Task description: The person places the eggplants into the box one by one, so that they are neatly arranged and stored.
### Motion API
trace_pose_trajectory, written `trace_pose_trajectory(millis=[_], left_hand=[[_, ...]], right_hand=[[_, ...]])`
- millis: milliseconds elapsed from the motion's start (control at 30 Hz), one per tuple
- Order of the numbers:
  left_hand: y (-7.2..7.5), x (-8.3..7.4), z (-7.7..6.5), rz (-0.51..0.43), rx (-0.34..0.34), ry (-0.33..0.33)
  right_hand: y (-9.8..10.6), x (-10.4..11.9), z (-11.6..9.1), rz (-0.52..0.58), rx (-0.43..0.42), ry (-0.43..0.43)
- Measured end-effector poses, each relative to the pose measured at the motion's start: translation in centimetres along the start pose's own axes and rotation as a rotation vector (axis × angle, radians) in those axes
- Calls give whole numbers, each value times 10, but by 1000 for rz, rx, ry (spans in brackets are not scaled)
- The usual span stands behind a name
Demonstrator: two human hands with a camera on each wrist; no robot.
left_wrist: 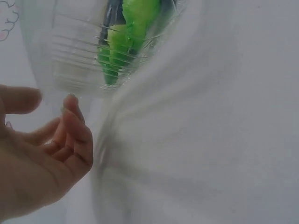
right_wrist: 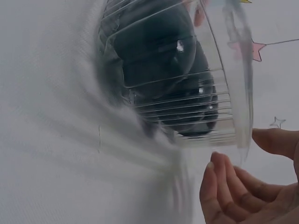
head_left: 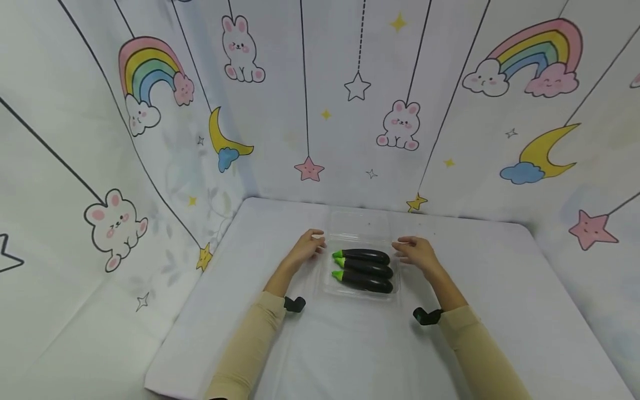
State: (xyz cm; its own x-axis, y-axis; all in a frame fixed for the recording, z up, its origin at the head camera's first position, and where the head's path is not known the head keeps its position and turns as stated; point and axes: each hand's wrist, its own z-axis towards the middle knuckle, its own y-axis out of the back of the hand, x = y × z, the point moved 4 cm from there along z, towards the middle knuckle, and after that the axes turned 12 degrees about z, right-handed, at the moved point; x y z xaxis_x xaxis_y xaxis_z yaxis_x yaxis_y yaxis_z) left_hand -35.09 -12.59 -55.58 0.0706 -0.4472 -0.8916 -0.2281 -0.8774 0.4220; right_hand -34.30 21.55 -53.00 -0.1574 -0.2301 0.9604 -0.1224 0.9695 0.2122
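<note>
A clear plastic clamshell box holds three dark eggplants with bright green stems, lying side by side. Its transparent lid is folded back at the far side. Beside the left end of the box is my left hand, fingers loosely bent and thumb apart. In the left wrist view its fingertips are close to the ribbed box wall. My right hand is at the opposite end. The right wrist view shows its thumb and fingers apart, near the box edge, with nothing pinched between them.
The box stands on a white-covered table. White curtains printed with bunnies, stars and rainbows rise behind and at the sides. Black wrist cameras are strapped to both forearms.
</note>
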Motion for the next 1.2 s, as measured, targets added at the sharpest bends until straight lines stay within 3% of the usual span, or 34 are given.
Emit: trace_pose_trajectory(millis=[167,367,600,767,1200], left_hand=[[-5,-1,8,-26,-9,10],[-6,1,9,-75,-2,21],[-4,4,9,-196,7,35],[-2,3,9,-260,18,22],[1,5,10,-313,-8,-26]], right_hand=[[-1,-8,4,67,10,-37],[-2,-9,2,96,-2,-13],[-2,-14,5,179,-26,-9],[-2,-19,5,214,-37,-3],[0,-21,3,246,-44,17]])
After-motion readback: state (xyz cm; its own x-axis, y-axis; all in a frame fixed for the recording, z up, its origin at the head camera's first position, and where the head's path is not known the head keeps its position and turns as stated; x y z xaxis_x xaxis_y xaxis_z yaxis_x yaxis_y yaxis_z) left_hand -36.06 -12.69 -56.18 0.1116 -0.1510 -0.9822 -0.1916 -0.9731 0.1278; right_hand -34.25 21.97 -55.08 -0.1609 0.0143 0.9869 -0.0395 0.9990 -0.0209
